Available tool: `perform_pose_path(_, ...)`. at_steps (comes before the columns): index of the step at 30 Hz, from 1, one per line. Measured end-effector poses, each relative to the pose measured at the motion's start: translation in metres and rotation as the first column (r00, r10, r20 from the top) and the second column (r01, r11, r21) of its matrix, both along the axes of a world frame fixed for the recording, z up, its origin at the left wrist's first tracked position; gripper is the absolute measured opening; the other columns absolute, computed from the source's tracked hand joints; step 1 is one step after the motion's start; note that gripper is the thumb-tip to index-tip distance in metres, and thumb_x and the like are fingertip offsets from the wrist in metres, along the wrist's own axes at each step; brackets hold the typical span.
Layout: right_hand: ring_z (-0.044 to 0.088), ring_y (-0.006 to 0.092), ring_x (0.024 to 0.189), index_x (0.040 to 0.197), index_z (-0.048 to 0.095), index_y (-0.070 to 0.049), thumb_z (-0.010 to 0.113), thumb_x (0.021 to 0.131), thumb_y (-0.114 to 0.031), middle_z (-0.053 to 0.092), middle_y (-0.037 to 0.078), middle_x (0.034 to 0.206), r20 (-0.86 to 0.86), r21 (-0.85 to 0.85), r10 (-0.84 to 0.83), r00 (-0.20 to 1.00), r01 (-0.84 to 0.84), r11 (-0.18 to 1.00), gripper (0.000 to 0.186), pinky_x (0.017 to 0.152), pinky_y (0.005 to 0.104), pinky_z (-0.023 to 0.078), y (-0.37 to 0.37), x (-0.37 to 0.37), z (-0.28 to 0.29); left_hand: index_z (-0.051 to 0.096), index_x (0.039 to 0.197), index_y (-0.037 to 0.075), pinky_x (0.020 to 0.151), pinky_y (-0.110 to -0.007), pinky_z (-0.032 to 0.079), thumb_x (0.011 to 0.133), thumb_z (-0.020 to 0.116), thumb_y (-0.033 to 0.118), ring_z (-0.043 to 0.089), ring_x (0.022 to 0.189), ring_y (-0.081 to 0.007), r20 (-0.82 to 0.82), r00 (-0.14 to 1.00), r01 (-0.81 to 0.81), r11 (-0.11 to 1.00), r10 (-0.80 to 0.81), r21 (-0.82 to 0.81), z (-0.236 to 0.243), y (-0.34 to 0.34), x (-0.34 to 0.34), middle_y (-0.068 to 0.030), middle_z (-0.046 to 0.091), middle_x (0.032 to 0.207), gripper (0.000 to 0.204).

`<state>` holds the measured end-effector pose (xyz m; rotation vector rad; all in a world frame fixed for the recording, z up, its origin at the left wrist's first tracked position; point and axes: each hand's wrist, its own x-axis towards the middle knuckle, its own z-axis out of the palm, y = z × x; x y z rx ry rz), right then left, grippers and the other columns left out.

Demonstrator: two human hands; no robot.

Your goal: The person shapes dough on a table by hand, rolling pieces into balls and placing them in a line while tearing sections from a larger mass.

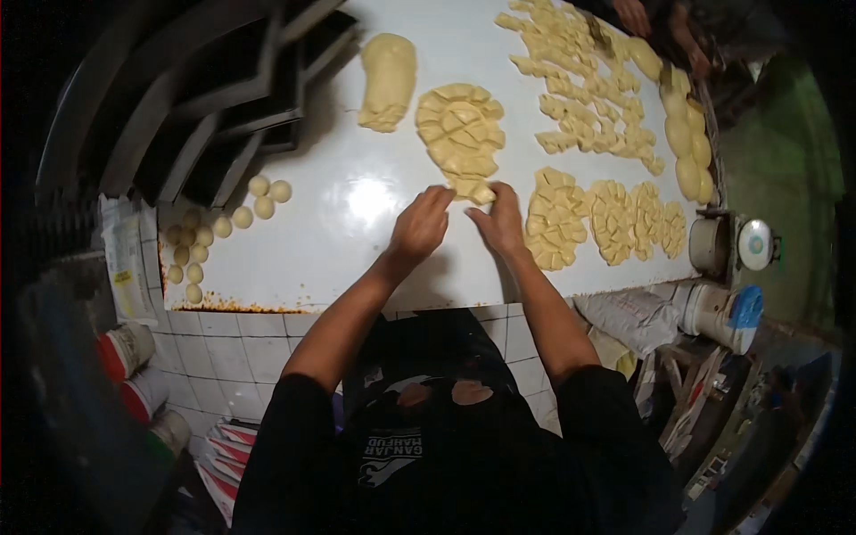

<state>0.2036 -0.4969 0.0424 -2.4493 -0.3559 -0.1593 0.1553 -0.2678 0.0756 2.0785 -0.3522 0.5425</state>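
Observation:
My left hand is closed, its fingertips pressed together at the left edge of a small dough piece. Thumb and fingers of my right hand grip the same piece from the right. It lies at the near end of a heap of cut yellow dough pieces. Beyond and to the left of that heap rests a large smooth dough roll. Just right of my right hand is another heap of cut dough, with more such heaps in a row beside it.
Stacked dark trays fill the table's left side, with several dough balls near them. Twisted dough strips and dough loaves lie far right, near another person's hands. A metal pot stands by the white table's right edge.

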Motion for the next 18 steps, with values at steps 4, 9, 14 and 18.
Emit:
perform_pose_path(4,0.069,0.0280,0.091,0.113,0.064,0.000,0.081,0.092,-0.017,0.073,0.015,0.102,-0.626,0.270,0.222,0.747,-0.059,0.961,0.031,0.082,0.0433,0.055,0.011,-0.008,0.056,0.068,0.121,0.005,0.090,-0.047,0.060,0.091,0.065,-0.001,0.068,0.108,-0.0394,-0.210,0.977,0.092,0.957,-0.033,0.277,-0.037,-0.022,0.024,-0.0173,0.065,0.123,0.031)
perform_pose_path(9,0.069,0.0201,0.087,0.102,0.066,-0.005,0.083,0.094,-0.022,0.071,0.010,0.100,-0.617,0.509,0.509,0.601,-0.189,0.840,0.026,0.078,0.0359,0.056,-0.046,-0.089,0.124,0.068,0.109,0.001,0.081,-0.047,0.056,0.092,0.061,-0.002,0.067,0.095,-0.0390,-0.389,0.921,0.002,0.999,0.016,0.045,-0.013,0.017,-0.036,-0.0192,0.063,0.110,0.019)
perform_pose_path(14,0.068,0.0289,0.098,0.104,0.068,-0.004,0.085,0.088,-0.035,0.069,0.012,0.101,-0.488,0.372,0.448,0.749,-0.286,0.883,0.039,0.089,0.0428,0.054,-0.030,-0.082,0.042,0.066,0.107,0.002,0.085,-0.049,0.054,0.095,0.071,0.010,0.063,0.104,-0.0389,-0.495,0.841,-0.141,0.972,0.218,0.187,-0.018,0.134,-0.216,-0.0166,0.065,0.109,0.015)
perform_pose_path(18,0.062,0.0365,0.098,0.100,0.066,-0.006,0.081,0.087,-0.037,0.065,0.014,0.097,0.052,-0.122,0.491,0.869,-0.483,0.867,0.037,0.088,0.0501,0.047,0.055,-0.010,-0.012,0.068,0.108,0.004,0.091,-0.048,0.046,0.088,0.081,0.048,0.060,0.103,-0.0374,-0.235,0.972,0.152,0.736,0.009,0.659,-0.035,0.150,-0.104,-0.0174,0.066,0.113,0.051)
